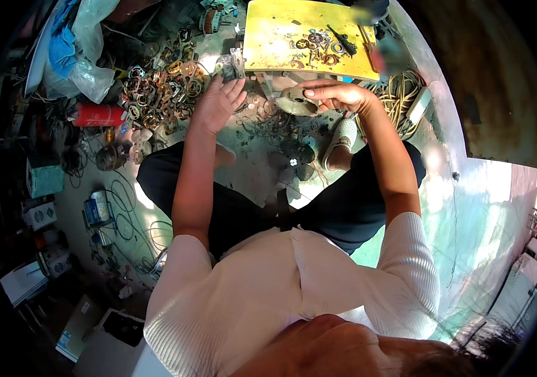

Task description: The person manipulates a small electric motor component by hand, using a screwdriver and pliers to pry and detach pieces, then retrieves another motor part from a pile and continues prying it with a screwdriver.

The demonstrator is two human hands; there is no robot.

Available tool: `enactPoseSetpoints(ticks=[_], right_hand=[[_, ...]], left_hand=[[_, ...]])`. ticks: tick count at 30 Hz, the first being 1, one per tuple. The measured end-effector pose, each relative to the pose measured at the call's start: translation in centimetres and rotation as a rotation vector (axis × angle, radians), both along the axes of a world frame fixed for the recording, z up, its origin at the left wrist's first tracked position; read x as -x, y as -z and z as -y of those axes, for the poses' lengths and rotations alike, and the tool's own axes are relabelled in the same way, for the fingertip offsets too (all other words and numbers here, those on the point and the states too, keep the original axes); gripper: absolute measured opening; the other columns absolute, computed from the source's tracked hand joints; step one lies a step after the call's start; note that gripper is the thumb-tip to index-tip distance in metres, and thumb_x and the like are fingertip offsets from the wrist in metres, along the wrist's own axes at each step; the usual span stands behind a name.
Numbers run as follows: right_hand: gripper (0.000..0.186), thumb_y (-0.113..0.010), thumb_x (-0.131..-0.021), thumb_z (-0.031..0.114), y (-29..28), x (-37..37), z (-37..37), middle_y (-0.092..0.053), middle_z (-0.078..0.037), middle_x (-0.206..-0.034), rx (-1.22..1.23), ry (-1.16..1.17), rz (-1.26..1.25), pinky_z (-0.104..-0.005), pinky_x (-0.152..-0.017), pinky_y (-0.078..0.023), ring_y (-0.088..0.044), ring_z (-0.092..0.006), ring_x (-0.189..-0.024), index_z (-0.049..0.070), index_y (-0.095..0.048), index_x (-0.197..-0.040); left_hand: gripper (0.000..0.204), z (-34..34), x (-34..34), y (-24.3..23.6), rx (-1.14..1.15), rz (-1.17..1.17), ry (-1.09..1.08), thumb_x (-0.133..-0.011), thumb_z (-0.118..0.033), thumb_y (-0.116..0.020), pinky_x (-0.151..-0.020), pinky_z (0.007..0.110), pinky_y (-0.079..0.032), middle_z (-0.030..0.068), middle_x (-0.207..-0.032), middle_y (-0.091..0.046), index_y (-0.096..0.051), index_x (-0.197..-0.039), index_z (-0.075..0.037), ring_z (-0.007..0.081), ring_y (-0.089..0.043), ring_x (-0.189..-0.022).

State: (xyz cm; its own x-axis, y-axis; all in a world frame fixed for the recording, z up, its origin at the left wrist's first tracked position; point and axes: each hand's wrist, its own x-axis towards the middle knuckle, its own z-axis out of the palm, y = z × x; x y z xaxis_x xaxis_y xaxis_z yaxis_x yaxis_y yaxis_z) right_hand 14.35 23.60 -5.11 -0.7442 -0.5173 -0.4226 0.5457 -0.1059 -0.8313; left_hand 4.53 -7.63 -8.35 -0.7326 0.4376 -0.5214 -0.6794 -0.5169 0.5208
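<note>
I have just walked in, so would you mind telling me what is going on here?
The person's right hand holds a round metal part near the front edge of the yellow table. The left hand is open and appears empty. Small parts lie on the table, and a heap of metal parts lies on the floor to the left.

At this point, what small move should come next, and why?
Probably bring the left hand across to steady the round metal part: the right hand alone holds it, by its right side, while the left is open, apart from it, and seemingly holds nothing.
</note>
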Motion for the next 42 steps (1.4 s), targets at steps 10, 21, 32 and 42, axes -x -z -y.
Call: enactPoseSetpoints(ticks=[10,21,32,42], right_hand=[[0.048,-0.061,-0.096,0.025,0.9,-1.5,0.4,-0.064,0.000,-0.106,0.213,0.170,0.045,-0.0319,-0.086,-0.054,-0.064,-0.0104,-0.092,0.003,-0.046,-0.137],[0.066,-0.053,-0.098,0.042,-0.5,0.2,2.0,-0.044,-0.014,-0.144,0.307,0.377,-0.085,-0.0473,-0.103,-0.044,-0.050,-0.0268,-0.126,0.004,-0.030,-0.147],[0.059,-0.070,-0.086,0.027,-17.0,18.8,9.3,-0.056,-0.012,-0.129,-0.200,0.589,-0.911,-0.0359,-0.102,-0.040,-0.053,-0.0225,-0.120,-0.001,-0.050,-0.134],[0.067,-0.073,-0.072,0.052,-23.0,37.2,14.1,-0.068,-0.012,-0.115,-1.304,0.663,-1.302,-0.0381,-0.094,-0.047,-0.065,-0.0296,-0.106,0.011,-0.062,-0.124]], left_hand=[[0.075,-1.0,-1.2,-1.0,-0.153,-0.028,0.084,-0.101,-0.036,-0.050,-0.109,0.047,-0.035,0.0154,-0.149,-0.033,0.000,-0.151,-0.013,0.0238,-0.045,-0.129],[0.046,0.7,8.1,-4.2,0.069,-0.305,0.210,-0.102,-0.039,-0.044,-0.107,0.040,-0.039,0.0106,-0.143,-0.044,-0.039,-0.137,-0.009,0.0207,-0.048,-0.128],[0.042,4.3,13.9,-4.9,-0.219,-0.320,-0.117,-0.100,-0.038,-0.051,-0.104,0.040,-0.040,0.0107,-0.124,-0.051,-0.042,-0.125,-0.005,0.0208,-0.052,-0.115],[0.043,5.9,14.9,-5.5,-0.455,-0.325,-0.204,-0.099,-0.035,-0.053,-0.102,0.040,-0.041,0.0104,-0.125,-0.046,-0.039,-0.125,-0.004,0.0195,-0.052,-0.114]])
